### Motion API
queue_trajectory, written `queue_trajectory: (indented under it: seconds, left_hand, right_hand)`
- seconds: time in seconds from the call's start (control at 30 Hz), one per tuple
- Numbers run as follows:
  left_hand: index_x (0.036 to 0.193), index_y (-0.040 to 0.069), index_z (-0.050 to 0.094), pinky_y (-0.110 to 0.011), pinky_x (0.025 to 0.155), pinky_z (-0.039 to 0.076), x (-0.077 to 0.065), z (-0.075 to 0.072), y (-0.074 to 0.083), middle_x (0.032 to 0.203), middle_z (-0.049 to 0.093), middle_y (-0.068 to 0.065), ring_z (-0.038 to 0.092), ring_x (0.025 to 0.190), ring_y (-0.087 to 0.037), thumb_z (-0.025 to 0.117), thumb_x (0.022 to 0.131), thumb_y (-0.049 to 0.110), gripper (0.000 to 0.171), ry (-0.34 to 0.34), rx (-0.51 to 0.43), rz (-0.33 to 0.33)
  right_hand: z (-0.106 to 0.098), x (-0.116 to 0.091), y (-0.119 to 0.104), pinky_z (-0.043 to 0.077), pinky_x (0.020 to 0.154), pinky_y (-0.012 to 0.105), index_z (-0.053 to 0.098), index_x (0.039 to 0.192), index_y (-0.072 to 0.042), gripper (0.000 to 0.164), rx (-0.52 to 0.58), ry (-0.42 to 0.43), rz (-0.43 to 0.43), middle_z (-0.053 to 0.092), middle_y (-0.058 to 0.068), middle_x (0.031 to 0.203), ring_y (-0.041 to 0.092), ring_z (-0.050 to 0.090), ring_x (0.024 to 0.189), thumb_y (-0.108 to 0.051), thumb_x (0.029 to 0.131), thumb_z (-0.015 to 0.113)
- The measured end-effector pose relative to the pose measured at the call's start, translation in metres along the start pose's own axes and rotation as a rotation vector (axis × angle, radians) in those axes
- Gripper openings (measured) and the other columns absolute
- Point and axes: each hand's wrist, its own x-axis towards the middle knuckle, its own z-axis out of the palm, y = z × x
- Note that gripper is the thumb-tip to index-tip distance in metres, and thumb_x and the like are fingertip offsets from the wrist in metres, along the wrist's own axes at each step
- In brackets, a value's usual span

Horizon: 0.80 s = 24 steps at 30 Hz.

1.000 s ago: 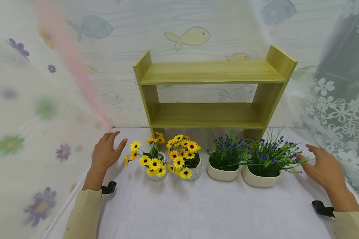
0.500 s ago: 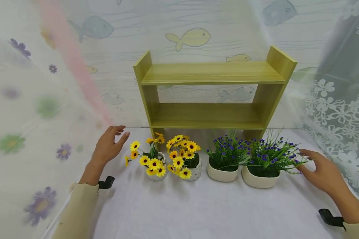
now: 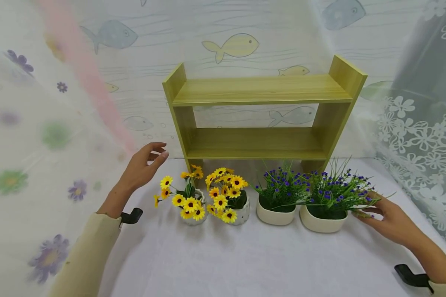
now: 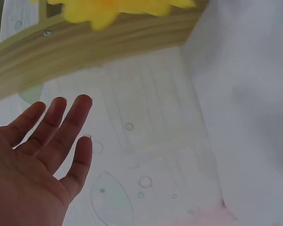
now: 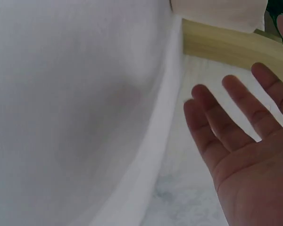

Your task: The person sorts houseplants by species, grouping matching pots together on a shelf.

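Observation:
My left hand hovers left of the leftmost yellow flower pot, apart from the blooms. The left wrist view shows its fingers spread, holding nothing. At the right, my right hand is beside the rightmost purple flower pot; its fingertips are partly hidden among the leaves. In the right wrist view that hand's fingers are loosely extended, and the cream pot shows beyond them, with a gap between. A second yellow flower pot and a second purple flower pot stand between.
Behind the pots stands a two-tier wooden shelf. A white cloth covers the table. Fish-patterned sheeting hangs at the back, and a lacy white curtain at the right.
My left hand has moved up and to the right, toward the shelf's left side. My right hand has moved left, its fingertips coming closer to the rightmost purple flower pot. The pots stay put.

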Motion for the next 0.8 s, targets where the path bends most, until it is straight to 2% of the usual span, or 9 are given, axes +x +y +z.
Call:
queue_trajectory:
  seconds: [0.07, 0.2, 0.3, 0.43, 0.53, 0.63, 0.8]
  left_hand:
    - [0.156, 0.013, 0.049, -0.063, 0.106, 0.050, 0.006, -0.001, 0.008, 0.140, 0.060, -0.014, 0.067, 0.122, -0.039, 0.053, 0.110, 0.052, 0.060, -0.020, -0.019, 0.005]
    - [0.157, 0.015, 0.046, -0.060, 0.103, 0.052, 0.016, 0.000, 0.022, 0.138, 0.061, -0.012, 0.070, 0.118, -0.035, 0.053, 0.109, 0.054, 0.063, -0.045, -0.040, -0.004]
    - [0.159, 0.017, 0.043, -0.058, 0.103, 0.052, 0.022, 0.002, 0.029, 0.139, 0.060, -0.010, 0.070, 0.119, -0.033, 0.054, 0.108, 0.057, 0.066, -0.061, -0.055, -0.025]
    - [0.161, 0.016, 0.038, -0.057, 0.103, 0.052, 0.025, 0.003, 0.034, 0.141, 0.058, -0.010, 0.070, 0.119, -0.032, 0.055, 0.107, 0.058, 0.071, -0.082, -0.077, -0.034]
    - [0.162, 0.013, 0.036, -0.055, 0.102, 0.054, 0.029, 0.005, 0.036, 0.141, 0.057, -0.010, 0.069, 0.120, -0.032, 0.057, 0.106, 0.059, 0.075, -0.091, -0.077, -0.034]
    - [0.161, 0.011, 0.037, -0.053, 0.098, 0.057, 0.035, 0.008, 0.039, 0.143, 0.056, -0.010, 0.068, 0.120, -0.032, 0.058, 0.105, 0.058, 0.076, -0.101, -0.057, -0.033]
    - [0.159, 0.008, 0.038, -0.052, 0.096, 0.059, 0.043, 0.013, 0.048, 0.144, 0.055, -0.013, 0.068, 0.119, -0.036, 0.059, 0.106, 0.054, 0.073, -0.129, -0.031, -0.032]
  right_hand:
    - [0.002, -0.001, -0.001, 0.049, 0.081, 0.004, 0.053, 0.139, 0.010, 0.058, 0.075, -0.018, 0.007, 0.045, -0.044, 0.127, -0.018, 0.057, 0.103, 0.006, 0.088, 0.080]
    - [0.004, -0.003, -0.005, 0.052, 0.082, 0.007, 0.056, 0.134, -0.003, 0.044, 0.246, -0.072, 0.046, 0.058, -0.037, 0.122, -0.018, 0.057, 0.108, 0.011, 0.095, 0.070]
    - [0.005, -0.004, -0.009, 0.054, 0.082, 0.010, 0.056, 0.132, 0.004, 0.036, 0.312, -0.116, 0.071, 0.061, -0.033, 0.120, -0.018, 0.057, 0.110, 0.012, 0.098, 0.064]
    - [0.007, -0.004, -0.016, 0.055, 0.079, 0.013, 0.058, 0.130, 0.016, 0.035, 0.265, -0.135, 0.117, 0.065, -0.031, 0.116, -0.015, 0.060, 0.107, 0.004, 0.100, 0.068]
    - [0.008, -0.004, -0.019, 0.056, 0.078, 0.015, 0.063, 0.129, 0.013, 0.036, 0.226, -0.140, 0.123, 0.068, -0.028, 0.115, -0.012, 0.063, 0.105, -0.001, 0.098, 0.074]
    - [0.011, -0.005, -0.019, 0.055, 0.081, 0.013, 0.067, 0.128, 0.010, 0.035, 0.214, -0.145, 0.079, 0.069, -0.025, 0.117, -0.011, 0.064, 0.107, 0.000, 0.096, 0.076]
    - [0.021, -0.008, -0.022, 0.050, 0.085, 0.006, 0.073, 0.120, 0.004, 0.032, 0.165, -0.069, 0.024, 0.072, -0.021, 0.113, -0.010, 0.066, 0.104, 0.002, 0.089, 0.082]
